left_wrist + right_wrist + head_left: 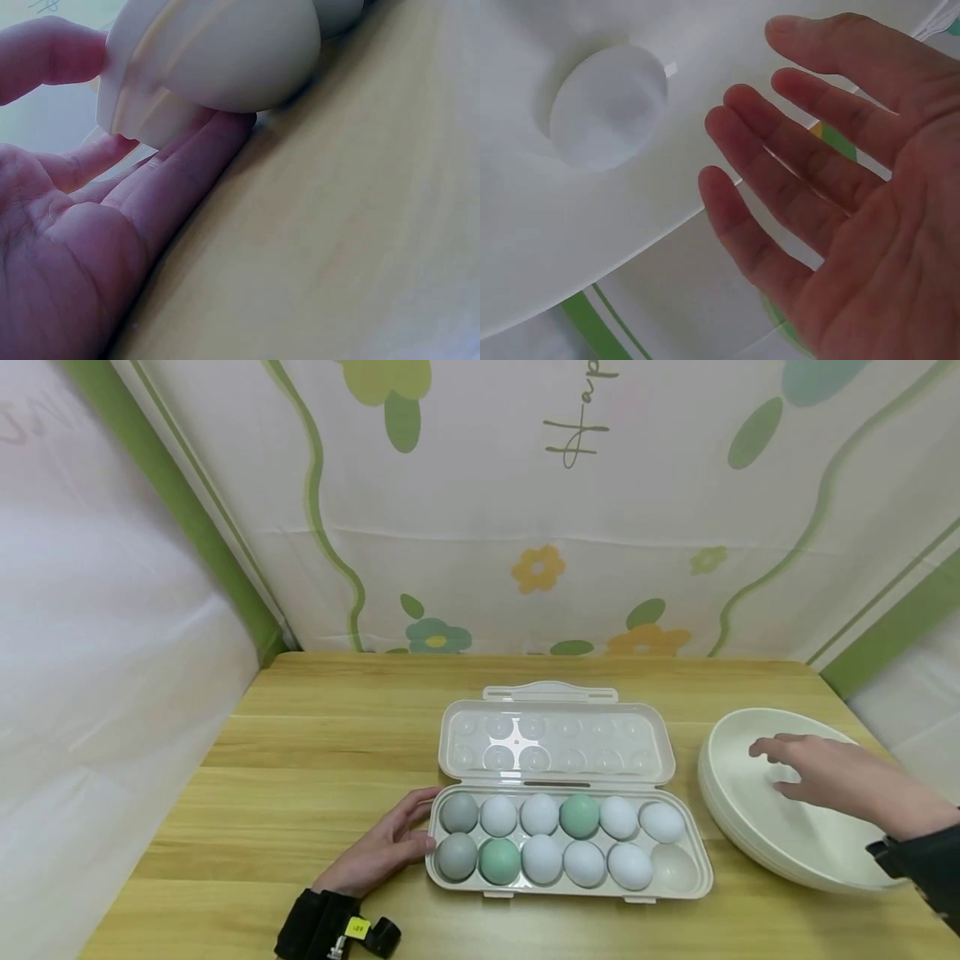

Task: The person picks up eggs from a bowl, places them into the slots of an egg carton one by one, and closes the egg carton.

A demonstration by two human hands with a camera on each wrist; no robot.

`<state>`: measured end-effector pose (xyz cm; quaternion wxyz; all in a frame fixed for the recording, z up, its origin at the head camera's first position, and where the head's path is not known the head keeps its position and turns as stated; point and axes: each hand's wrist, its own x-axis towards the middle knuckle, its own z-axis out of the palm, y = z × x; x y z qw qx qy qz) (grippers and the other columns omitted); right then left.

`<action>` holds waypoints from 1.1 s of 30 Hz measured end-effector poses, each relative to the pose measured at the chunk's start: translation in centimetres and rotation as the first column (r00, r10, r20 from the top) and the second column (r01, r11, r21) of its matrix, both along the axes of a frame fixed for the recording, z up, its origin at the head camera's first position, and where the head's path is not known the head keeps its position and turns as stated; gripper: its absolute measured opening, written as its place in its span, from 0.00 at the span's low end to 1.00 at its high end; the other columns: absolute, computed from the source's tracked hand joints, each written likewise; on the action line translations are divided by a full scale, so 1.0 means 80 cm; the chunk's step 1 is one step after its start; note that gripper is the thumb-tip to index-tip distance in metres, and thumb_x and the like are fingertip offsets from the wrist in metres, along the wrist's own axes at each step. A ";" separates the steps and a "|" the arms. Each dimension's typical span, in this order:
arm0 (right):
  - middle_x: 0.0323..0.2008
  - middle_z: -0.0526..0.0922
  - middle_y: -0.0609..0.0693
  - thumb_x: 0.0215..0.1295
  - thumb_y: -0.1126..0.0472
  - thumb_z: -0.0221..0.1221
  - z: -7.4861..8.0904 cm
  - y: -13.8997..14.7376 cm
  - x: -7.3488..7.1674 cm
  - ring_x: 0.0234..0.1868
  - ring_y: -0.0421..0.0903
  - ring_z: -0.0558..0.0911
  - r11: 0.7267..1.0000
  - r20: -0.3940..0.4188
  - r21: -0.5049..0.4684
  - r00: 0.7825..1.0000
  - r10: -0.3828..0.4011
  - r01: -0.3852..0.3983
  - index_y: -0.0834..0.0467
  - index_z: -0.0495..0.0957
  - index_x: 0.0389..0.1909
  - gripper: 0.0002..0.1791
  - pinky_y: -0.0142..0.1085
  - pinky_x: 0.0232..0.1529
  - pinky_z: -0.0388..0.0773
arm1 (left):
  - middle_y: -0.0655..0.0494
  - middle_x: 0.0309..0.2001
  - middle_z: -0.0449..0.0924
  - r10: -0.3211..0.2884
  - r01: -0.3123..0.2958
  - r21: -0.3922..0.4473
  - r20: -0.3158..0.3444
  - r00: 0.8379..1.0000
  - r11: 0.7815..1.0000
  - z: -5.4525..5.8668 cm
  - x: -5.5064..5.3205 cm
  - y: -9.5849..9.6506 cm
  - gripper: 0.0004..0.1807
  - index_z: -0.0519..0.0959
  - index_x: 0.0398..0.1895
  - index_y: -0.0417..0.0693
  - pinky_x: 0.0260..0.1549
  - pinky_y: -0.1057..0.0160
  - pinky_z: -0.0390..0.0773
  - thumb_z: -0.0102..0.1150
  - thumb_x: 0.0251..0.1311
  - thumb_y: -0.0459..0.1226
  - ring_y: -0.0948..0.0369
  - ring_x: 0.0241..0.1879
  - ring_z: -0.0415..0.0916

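Note:
An egg carton [674,870] of pale plastic lies on the table, its lid [600,745] folded back. White, grey and green eggs [542,858] fill its two rows, except for the bare front right cup. My left hand [381,850] holds the carton's left end, thumb against the rim and other fingers [180,176] reaching underneath. Over a large pale bowl [738,789] to the right, my right hand [847,779] hovers with spread, slightly bent fingers and nothing in it. A white egg [609,109] lies in the bowl, apart from the fingertips; the head view does not show it.
The wooden table [300,760] extends left of the carton and behind it. A patterned fabric curtain [465,502] hangs along the back edge, with white panels at both sides. The bowl stands close to the table's right edge, beside the carton.

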<state>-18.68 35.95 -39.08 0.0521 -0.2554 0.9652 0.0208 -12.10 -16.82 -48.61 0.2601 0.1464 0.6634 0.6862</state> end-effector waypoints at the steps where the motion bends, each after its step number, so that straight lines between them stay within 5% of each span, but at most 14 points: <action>1: 0.37 0.80 0.54 0.43 0.63 0.67 -0.002 0.004 -0.002 0.31 0.48 0.78 1.000 0.003 -0.001 1.000 -0.008 0.008 0.60 0.76 0.43 0.21 0.41 0.27 0.74 | 0.38 0.70 0.49 0.000 0.000 -0.001 0.000 1.000 1.000 0.000 0.000 0.000 0.30 0.52 0.68 0.50 0.53 0.56 0.71 0.48 0.64 0.33 0.47 0.62 0.59; 10: 0.42 0.78 0.64 0.42 0.61 0.68 -0.019 0.021 -0.015 0.40 0.59 0.77 0.998 0.033 -0.012 0.998 -0.055 0.055 0.63 0.76 0.44 0.25 0.49 0.33 0.76 | 0.38 0.70 0.48 0.004 -0.004 -0.005 -0.003 1.000 1.000 -0.002 0.000 -0.001 0.30 0.52 0.68 0.50 0.53 0.56 0.71 0.49 0.64 0.33 0.46 0.62 0.59; 23: 0.33 0.80 0.55 0.37 0.61 0.70 -0.039 0.038 -0.025 0.32 0.49 0.74 0.996 0.074 0.007 0.994 -0.085 0.084 0.63 0.77 0.43 0.27 0.44 0.30 0.73 | 0.39 0.70 0.49 0.004 -0.004 -0.013 -0.002 1.000 1.000 -0.004 -0.002 0.000 0.30 0.52 0.67 0.51 0.54 0.54 0.70 0.48 0.64 0.33 0.46 0.63 0.58; 33: 0.32 0.79 0.54 0.41 0.62 0.67 -0.045 0.036 -0.022 0.32 0.51 0.76 0.994 0.095 0.033 0.990 -0.104 0.101 0.61 0.75 0.42 0.23 0.45 0.27 0.72 | 0.39 0.69 0.50 0.001 -0.001 -0.004 -0.001 1.000 1.000 -0.006 -0.003 -0.001 0.29 0.53 0.67 0.51 0.54 0.54 0.70 0.48 0.64 0.33 0.46 0.63 0.58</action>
